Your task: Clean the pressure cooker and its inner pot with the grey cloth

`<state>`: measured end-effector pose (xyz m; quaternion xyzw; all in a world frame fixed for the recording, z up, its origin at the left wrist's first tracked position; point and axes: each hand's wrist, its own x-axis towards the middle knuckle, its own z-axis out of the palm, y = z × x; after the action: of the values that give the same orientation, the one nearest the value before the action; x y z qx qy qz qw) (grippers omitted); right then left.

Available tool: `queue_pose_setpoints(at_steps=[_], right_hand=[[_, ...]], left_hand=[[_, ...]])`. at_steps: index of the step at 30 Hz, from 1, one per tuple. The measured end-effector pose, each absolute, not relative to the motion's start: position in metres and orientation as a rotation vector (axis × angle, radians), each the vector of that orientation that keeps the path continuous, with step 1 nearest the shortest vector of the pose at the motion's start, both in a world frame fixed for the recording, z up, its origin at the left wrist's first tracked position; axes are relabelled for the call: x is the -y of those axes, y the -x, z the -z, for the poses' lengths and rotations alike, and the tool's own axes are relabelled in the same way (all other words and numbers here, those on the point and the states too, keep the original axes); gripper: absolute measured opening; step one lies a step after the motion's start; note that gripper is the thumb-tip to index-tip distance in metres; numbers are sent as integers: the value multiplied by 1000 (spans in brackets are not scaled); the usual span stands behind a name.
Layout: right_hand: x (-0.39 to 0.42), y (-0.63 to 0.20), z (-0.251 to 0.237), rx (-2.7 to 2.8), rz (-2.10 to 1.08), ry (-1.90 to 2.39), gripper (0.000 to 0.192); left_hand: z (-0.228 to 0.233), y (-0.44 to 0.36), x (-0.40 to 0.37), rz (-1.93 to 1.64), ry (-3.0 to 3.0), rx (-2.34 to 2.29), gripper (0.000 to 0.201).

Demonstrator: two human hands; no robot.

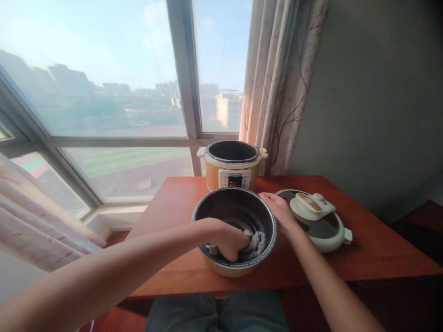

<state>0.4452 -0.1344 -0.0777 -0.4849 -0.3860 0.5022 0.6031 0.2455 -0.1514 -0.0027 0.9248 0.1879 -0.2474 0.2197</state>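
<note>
My left hand [228,242] presses a grey cloth [255,245] into the inner pot [207,210] on the table [173,203], while my right hand [279,212] clamps its rim to steady it.

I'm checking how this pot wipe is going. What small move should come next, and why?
Probably sweep the grey cloth around the inner pot's far wall: the left hand presses it only at the near side, while the right hand steadies the rim.
</note>
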Motion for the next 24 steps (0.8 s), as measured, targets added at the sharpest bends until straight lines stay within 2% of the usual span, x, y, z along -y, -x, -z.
queue_pose_setpoints(at_steps=[3, 6, 12, 17, 21, 24], right_hand=[[156, -445, 82, 848, -1033, 1143, 50], [200, -434, 88, 753, -926, 1202, 54], [268, -396, 90, 705, -975, 1262, 83], [261, -390, 90, 728, -969, 1240, 84], [250, -397, 87, 796, -1009, 1215, 81], [244, -399, 83, 843, -1060, 1197, 80]], left_hand=[[5, -244, 155, 737, -2554, -548, 35], [7, -242, 157, 678, -2351, -671, 35], [13, -241, 160, 512, -2084, -793, 30], [21, -245, 160, 351, -1831, -918, 27], [29, -255, 158, -20, -1480, -1041, 25], [31, -266, 155, -211, -1442, -1151, 28]])
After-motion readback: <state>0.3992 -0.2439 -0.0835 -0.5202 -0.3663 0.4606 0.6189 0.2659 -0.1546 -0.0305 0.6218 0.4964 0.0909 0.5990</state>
